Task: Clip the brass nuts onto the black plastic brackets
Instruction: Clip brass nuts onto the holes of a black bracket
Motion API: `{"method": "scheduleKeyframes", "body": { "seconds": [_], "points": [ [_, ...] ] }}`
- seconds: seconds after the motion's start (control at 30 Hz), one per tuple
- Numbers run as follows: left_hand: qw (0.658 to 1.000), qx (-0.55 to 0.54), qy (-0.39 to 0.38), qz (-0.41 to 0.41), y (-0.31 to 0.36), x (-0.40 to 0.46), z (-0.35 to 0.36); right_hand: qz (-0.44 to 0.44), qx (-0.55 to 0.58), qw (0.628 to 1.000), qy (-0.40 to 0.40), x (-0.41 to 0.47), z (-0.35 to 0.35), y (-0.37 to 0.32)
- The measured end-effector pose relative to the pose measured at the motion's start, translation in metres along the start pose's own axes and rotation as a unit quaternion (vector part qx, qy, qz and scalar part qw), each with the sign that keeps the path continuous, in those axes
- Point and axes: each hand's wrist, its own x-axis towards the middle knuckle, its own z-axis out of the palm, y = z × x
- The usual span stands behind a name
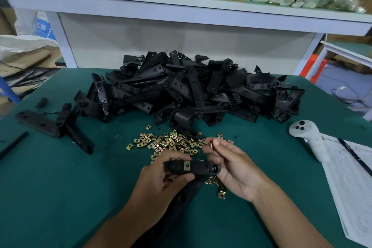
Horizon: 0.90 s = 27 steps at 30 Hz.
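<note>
While both hands are occupied at lower centre of the frame, findings run as follows.

Left hand [161, 179]: fingers curled round the held bracket [193, 168], thumb underneath at its near edge.

Right hand [231, 167]: thumb and forefinger pinch a single brass nut [211, 144] edge-on; the remaining fingers are loosely curled behind the bracket's right end.

Held bracket: upper arm lies roughly level, its long axis left to right across the frame; a second arm drops away toward lower left. One fitted nut [187, 165] already sits on the upper arm, left of its middle.

Governing relation: the pinched nut hangs above and slightly right of the bracket's right end, apart from it. The right hand is the nearer. In my judgement the next move calls for bringing the nut down onto that free end, open mouth first; its orientation cannot be confirmed.

Loose nuts [167, 142]: scattered on the green mat [60, 187] just beyond the hands, a few beneath the right palm.

Bracket heap [191, 88]: piled at centre, beyond the nuts.

Separate brackets [56, 125]: left of frame.

White controller [308, 137] and printed sheets [350, 177]: right of frame.
</note>
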Motion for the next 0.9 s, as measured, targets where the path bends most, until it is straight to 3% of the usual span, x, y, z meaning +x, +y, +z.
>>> {"method": "scheduleKeyframes", "body": {
  "seconds": [0.27,0.5,0.9],
  "points": [
    [1.000,-0.020,0.010,0.001,-0.0002,-0.0004,0.0022,-0.009,-0.025,1.000,0.002,0.0003,-0.0006,0.0010],
    [1.000,-0.016,0.014,0.007,-0.0015,-0.0006,0.0021,0.009,0.022,1.000,-0.001,0.0015,-0.0022,0.0008],
    [1.000,-0.015,0.010,0.005,-0.0040,-0.0001,0.0018,-0.016,-0.031,0.999,0.010,0.0011,-0.0021,0.0006]
  ]
}}
